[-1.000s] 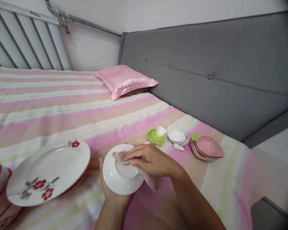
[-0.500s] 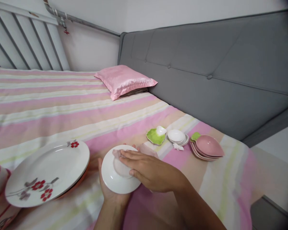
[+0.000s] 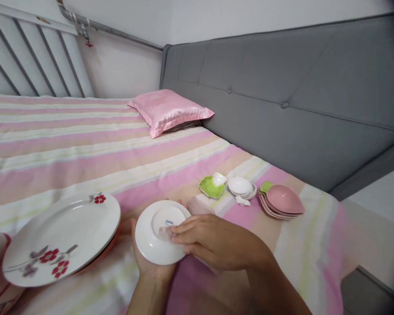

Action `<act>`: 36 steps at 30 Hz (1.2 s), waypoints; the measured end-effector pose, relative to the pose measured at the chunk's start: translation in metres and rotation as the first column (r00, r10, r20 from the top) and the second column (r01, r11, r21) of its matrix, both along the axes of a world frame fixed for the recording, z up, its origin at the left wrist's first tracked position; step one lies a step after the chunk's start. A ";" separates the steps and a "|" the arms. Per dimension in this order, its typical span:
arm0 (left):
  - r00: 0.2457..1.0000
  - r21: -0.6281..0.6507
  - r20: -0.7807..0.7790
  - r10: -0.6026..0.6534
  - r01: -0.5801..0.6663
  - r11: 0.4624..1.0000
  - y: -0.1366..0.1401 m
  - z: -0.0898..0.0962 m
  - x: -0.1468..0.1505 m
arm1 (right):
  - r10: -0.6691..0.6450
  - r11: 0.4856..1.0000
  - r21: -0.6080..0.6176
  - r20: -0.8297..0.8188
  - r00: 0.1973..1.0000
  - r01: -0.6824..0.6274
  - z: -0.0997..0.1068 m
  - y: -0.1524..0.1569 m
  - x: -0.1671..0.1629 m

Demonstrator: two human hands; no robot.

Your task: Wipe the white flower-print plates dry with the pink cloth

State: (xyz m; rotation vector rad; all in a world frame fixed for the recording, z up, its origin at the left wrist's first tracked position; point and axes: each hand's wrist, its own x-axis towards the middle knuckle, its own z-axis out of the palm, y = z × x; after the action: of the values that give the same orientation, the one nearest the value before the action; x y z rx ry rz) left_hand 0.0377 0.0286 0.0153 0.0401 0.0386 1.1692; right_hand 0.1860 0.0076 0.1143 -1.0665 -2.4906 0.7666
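Note:
My left hand (image 3: 155, 270) cradles a small white plate (image 3: 145, 236) from below, fingertips showing past its far rim. The plate is bottom up, with its foot ring and a small blue mark facing me. In my right hand (image 3: 218, 241) is a thin, pale pink cloth (image 3: 199, 206), pressed by the fingers against the plate's underside. Part of the cloth sticks out beyond the knuckles. To the left lies a large white oval plate (image 3: 65, 232) with red flowers, on top of something orange-brown that is mostly hidden.
Right of the hands sit a green leaf-shaped dish (image 3: 212, 188), several small white dishes (image 3: 239, 186), a small white ornament (image 3: 242, 201) and stacked pink dishes (image 3: 284, 199). Red-rimmed bowls (image 3: 0, 249) stand at the left edge. A pink pillow (image 3: 170, 109) rests by the grey headboard (image 3: 265, 74).
My right hand has slid with the cloth toward the near right side of the plate's underside, uncovering the blue mark. My left hand still supports the plate.

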 end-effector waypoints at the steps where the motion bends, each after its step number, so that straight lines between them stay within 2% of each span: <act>1: 1.000 0.012 0.001 -0.010 0.010 1.000 0.000 0.002 0.000 | 0.057 0.998 -0.017 -0.011 0.998 -0.057 0.002 0.000 -0.002; 3: 0.999 0.019 -0.002 -0.044 0.044 0.999 -0.001 0.006 0.001 | 0.163 0.985 -0.044 -0.022 0.986 -0.164 0.003 0.000 -0.005; 9: 0.998 -0.003 -0.055 -0.043 0.043 0.999 -0.005 0.010 0.003 | 0.179 0.980 -0.082 -0.021 0.984 -0.180 -0.004 -0.001 -0.012; 11: 0.996 -0.075 -0.085 -0.025 0.018 0.997 -0.007 0.009 0.005 | 0.161 0.984 -0.077 0.008 0.987 -0.160 -0.008 -0.002 -0.014; 14: 0.990 -0.197 -0.134 -0.032 0.005 0.980 -0.007 0.008 0.009 | 0.068 0.996 -0.065 0.052 0.996 -0.064 -0.014 -0.003 -0.017; 17: 0.988 -0.257 -0.148 -0.035 -0.004 0.966 -0.007 0.011 0.013 | 0.001 0.998 -0.066 0.074 0.997 0.004 -0.016 -0.003 -0.021; 20: 0.979 -0.310 -0.205 0.009 -0.073 0.948 -0.006 0.020 0.018 | -0.028 0.998 -0.057 0.056 0.998 0.031 -0.011 -0.004 -0.022; 24: 0.922 -0.226 -0.368 0.117 -0.211 0.951 -0.005 0.030 0.025 | -0.087 0.993 -0.082 0.009 0.996 0.088 -0.002 -0.002 -0.015; 27: 0.817 -0.107 -0.535 0.217 -0.320 0.941 -0.001 0.030 0.029 | -0.170 0.980 -0.115 -0.066 0.983 0.162 0.001 0.007 -0.004; 29: 0.727 -0.064 -0.653 0.213 -0.333 0.941 0.001 0.028 0.029 | -0.278 0.957 -0.138 -0.162 0.947 0.257 -0.002 0.017 0.004; 31: 0.670 -0.041 -0.715 0.198 -0.324 0.945 0.002 0.026 0.025 | -0.374 0.925 -0.194 -0.306 0.875 0.328 -0.009 0.028 0.011; 33: 0.658 -0.011 -0.717 0.231 -0.342 0.940 0.004 0.026 0.020 | -0.455 0.886 -0.320 -0.458 0.764 0.336 -0.019 0.040 0.016; 36: 0.714 -0.045 -0.643 0.277 -0.396 0.917 0.007 0.028 0.012 | -0.638 0.751 -0.605 -0.566 0.521 0.263 -0.033 0.055 0.019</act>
State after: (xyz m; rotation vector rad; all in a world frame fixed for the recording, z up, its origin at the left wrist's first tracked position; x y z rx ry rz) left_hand 0.0499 0.0357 0.0433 0.2754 0.7813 1.4749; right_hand 0.2052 0.0624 0.0815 -1.1597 -1.2353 1.3071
